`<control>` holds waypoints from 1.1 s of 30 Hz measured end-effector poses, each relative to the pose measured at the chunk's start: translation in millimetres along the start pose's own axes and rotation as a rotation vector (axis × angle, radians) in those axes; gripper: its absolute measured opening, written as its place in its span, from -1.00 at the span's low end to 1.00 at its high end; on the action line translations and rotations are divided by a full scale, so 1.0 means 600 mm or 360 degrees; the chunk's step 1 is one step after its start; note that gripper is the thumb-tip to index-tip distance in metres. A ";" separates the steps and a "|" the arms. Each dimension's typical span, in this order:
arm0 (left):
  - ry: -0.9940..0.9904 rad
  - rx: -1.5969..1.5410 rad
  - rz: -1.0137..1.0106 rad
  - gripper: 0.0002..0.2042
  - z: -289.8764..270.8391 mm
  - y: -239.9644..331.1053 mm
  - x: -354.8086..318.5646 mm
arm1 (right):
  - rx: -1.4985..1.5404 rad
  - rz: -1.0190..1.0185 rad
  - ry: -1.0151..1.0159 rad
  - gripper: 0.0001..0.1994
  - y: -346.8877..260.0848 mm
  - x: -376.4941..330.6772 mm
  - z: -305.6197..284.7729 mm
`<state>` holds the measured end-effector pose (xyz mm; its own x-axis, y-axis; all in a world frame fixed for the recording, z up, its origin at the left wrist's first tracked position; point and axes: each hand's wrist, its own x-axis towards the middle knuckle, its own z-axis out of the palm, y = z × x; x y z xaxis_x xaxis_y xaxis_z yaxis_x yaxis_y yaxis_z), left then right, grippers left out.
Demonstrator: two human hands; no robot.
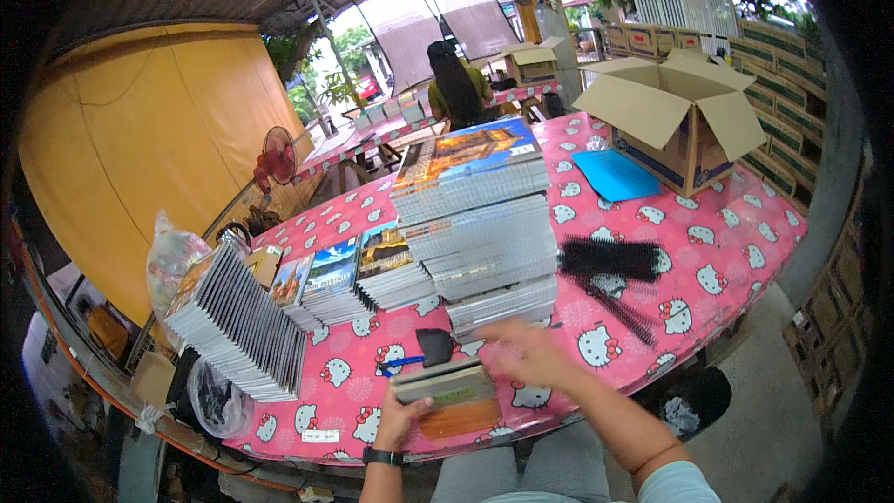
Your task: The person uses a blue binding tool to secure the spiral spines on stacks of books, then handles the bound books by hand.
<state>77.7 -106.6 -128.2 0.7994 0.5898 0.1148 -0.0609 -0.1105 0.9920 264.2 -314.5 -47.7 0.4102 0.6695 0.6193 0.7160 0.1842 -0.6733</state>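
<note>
My left hand (399,417) is closed on the left side of a book (452,389) near the table's front edge, its thumb on the cover. The book's cover has a greenish-grey band and an orange lower part. My right hand (533,354) is just above and right of the book, in front of the tall stack of books (480,247); its fingers are blurred, and I cannot see anything in them. Beyond the held book lie a small black object (434,346) and a blue pen-like object (399,364).
Bundles of black binding coils (610,259) lie right of the tall stack. A leaning stack of books (244,321) and lower book piles (333,281) stand left. An open cardboard box (675,116) and a blue sheet (616,175) are far right. Another person (456,88) sits beyond.
</note>
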 end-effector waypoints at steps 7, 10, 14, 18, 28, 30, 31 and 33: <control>-0.0370 -0.0105 -0.0196 -0.48 0.063 -0.016 0.023 | -0.0984 -0.0090 0.1399 -0.61 0.074 0.289 -0.307; -0.0301 -0.0322 -0.0091 -0.46 0.050 -0.028 0.010 | -0.0393 0.1046 0.0012 -0.57 -0.020 0.327 -0.277; -0.0212 -0.0449 0.0047 -0.43 0.040 -0.073 -0.004 | -0.0363 0.0905 0.0310 -0.64 0.010 0.307 -0.348; 0.0207 -0.0429 0.0403 -0.42 -0.021 0.005 -0.016 | -0.0615 0.0154 0.0736 -0.77 -0.098 0.242 -0.326; 0.0105 -0.0729 0.0806 -0.50 0.032 0.169 -0.001 | 0.0374 0.0233 0.0510 -0.85 -0.166 -0.023 -0.030; 0.0029 -0.0629 0.0744 -0.65 0.048 0.162 0.013 | 0.0277 0.0372 0.0442 -0.86 -0.089 -0.045 -0.029; -0.0064 -0.0537 0.0674 -0.67 0.040 0.142 0.025 | 0.0075 0.0411 0.0362 -0.86 -0.053 -0.060 -0.031; -0.0148 -0.0207 0.0511 -0.73 0.024 0.119 0.040 | -0.0148 0.0424 0.0281 -0.86 -0.011 -0.068 -0.030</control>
<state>101.0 -112.0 -55.3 0.7776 0.4657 0.4224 -0.3887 -0.1720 0.9052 252.7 -356.1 -61.3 0.6754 0.5490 0.4924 0.6158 -0.0526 -0.7861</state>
